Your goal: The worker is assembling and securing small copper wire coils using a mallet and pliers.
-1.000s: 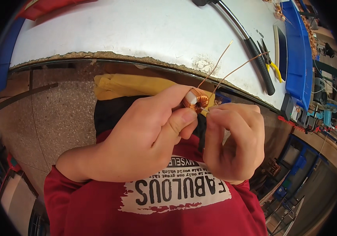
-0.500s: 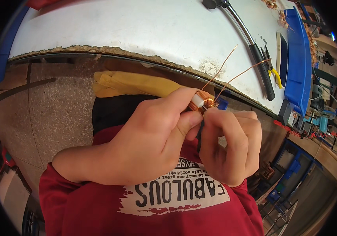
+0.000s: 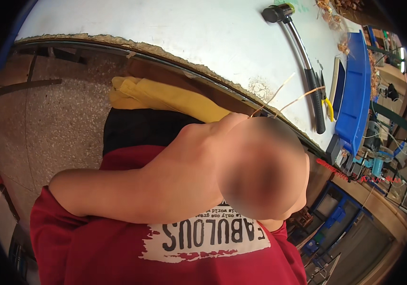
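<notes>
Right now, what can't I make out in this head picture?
Head view:
Right hand: mostly covered by a blurred patch.
Left hand: fingertips and grip lost in that patch.
Two copper wires: lower ends hidden by hands or patch.
Copper-coloured pieces, upper right: too small to tell apart.
Red shirt: cut off by the lower edge.

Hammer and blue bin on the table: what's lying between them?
In the head view, between the hammer and the blue bin lie yellow-handled pliers and a dark flat thing.
</notes>
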A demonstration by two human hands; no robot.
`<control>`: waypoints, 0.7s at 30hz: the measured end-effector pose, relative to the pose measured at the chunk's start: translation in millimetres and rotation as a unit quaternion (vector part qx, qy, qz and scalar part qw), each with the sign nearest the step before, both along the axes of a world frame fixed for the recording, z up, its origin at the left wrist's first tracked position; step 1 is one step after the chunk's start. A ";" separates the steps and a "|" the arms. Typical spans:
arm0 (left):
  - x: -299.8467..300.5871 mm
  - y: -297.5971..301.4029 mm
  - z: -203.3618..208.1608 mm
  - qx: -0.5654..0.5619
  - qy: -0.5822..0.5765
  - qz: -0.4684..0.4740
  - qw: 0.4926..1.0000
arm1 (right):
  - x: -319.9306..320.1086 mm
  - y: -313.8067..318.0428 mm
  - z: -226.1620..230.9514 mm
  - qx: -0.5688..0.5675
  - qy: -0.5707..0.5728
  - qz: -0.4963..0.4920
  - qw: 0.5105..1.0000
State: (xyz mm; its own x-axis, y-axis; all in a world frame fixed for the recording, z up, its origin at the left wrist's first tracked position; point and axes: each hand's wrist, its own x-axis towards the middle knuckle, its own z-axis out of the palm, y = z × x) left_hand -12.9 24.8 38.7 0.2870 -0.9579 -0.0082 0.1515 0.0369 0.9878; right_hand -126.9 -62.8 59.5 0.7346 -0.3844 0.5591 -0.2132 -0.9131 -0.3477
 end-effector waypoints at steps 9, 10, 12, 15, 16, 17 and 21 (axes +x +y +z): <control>7.5 -8.3 14.8 -0.002 0.104 -0.041 0.994 | -22.7 -66.3 11.3 0.074 -0.135 -0.151 0.976; 8.4 -8.9 13.8 0.011 0.097 -0.042 0.994 | -21.6 -80.0 8.6 0.072 -0.137 -0.149 0.977; 9.9 -8.1 14.6 0.037 0.083 -0.045 0.995 | -13.0 -102.7 4.8 -0.052 0.040 -0.182 0.981; 11.7 -5.7 17.7 0.024 0.062 -0.023 0.998 | 6.5 -127.8 1.5 -0.130 0.131 -0.142 0.973; 12.4 -5.3 19.2 0.017 0.053 -0.013 0.998 | 11.8 -131.1 3.2 -0.067 0.194 -0.128 0.970; 13.7 -5.8 20.4 0.009 0.044 -0.003 0.999 | 14.5 -133.3 6.4 -0.004 0.254 -0.113 0.960; 17.4 -1.6 11.7 0.041 0.062 0.015 0.997 | 8.2 -135.6 0.7 -0.071 0.168 -0.087 0.979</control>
State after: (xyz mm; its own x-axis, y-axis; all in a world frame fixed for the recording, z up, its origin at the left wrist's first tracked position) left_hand 4.5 23.2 50.4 0.3068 -0.9438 -0.1227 0.2727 -0.0363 0.9614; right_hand -118.7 -198.4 60.2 0.8167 -0.4565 0.3529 -0.4507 -0.8866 -0.1039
